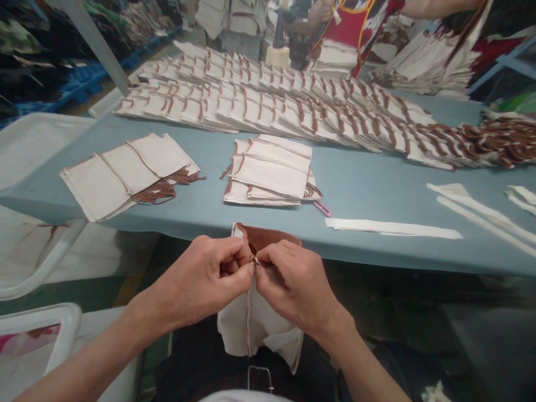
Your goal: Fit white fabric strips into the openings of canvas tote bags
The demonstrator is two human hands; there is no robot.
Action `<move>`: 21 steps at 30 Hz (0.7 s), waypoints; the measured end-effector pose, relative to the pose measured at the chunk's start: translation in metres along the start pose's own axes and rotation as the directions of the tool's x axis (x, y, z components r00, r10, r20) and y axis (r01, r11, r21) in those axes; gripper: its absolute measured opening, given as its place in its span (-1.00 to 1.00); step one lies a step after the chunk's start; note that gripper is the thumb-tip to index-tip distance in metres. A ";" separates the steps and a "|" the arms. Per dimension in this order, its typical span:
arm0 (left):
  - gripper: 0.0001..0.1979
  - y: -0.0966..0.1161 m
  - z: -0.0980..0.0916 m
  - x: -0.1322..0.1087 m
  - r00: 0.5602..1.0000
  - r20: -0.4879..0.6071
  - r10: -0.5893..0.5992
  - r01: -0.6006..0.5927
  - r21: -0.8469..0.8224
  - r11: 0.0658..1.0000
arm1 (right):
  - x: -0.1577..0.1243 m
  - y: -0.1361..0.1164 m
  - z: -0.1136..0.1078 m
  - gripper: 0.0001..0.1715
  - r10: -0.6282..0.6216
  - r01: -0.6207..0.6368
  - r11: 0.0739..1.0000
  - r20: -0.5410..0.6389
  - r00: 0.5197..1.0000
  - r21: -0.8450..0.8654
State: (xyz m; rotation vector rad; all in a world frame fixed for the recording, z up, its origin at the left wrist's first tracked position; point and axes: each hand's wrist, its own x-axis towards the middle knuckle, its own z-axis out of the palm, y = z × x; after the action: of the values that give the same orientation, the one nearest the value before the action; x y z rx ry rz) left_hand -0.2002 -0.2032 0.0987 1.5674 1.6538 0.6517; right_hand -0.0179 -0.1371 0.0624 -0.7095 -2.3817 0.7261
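A cream fabric pouch (234, 324) with a brown inner edge hangs in front of my lap, below the table's front edge. Finger and thumb of my left hand (209, 273) pinch the pouch's seam near its brown-trimmed top. My right hand (293, 279) pinches the same spot from the other side, the fingertips of both hands almost meeting. Between them shows a small bunched bit of seam or cord, too small to make out. The lower part of the pouch hangs loose, a vertical seam running down it.
On the blue table (201, 218) lie a left stack of cream pieces (134, 167), a middle stack (272, 167), a pink thread snipper (322, 209) and white strips (393, 229). Long overlapping rows of pouches (259, 106) fill the back. Another person (352, 28) stands across the table. White plastic bins (42, 139) are at left.
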 end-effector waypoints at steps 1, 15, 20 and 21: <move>-0.79 0.000 0.001 0.000 1.000 -0.003 -0.002 0.002 0.005 1.000 | 0.000 0.000 0.000 -0.86 -0.012 0.011 1.000 -0.004 1.000 -0.022; -0.74 0.002 0.001 0.006 0.984 0.164 -0.067 0.093 -0.156 0.983 | -0.001 -0.003 -0.012 -0.89 -0.016 0.014 0.997 0.027 0.999 0.082; -0.77 0.005 0.000 0.007 0.956 0.281 -0.082 0.166 -0.290 0.943 | -0.003 -0.003 -0.018 -0.84 0.056 -0.059 0.975 0.020 0.998 0.216; -0.77 0.005 0.000 0.007 0.955 0.284 -0.082 0.166 -0.283 0.945 | -0.003 -0.003 -0.018 -0.83 0.060 -0.062 0.974 0.015 0.998 0.218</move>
State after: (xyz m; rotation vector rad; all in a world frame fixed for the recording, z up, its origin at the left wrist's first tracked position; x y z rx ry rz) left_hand -0.1966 -0.1953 0.1017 1.2559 1.3647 0.5682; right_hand -0.0055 -0.1345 0.0759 -0.6889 -2.2508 1.0003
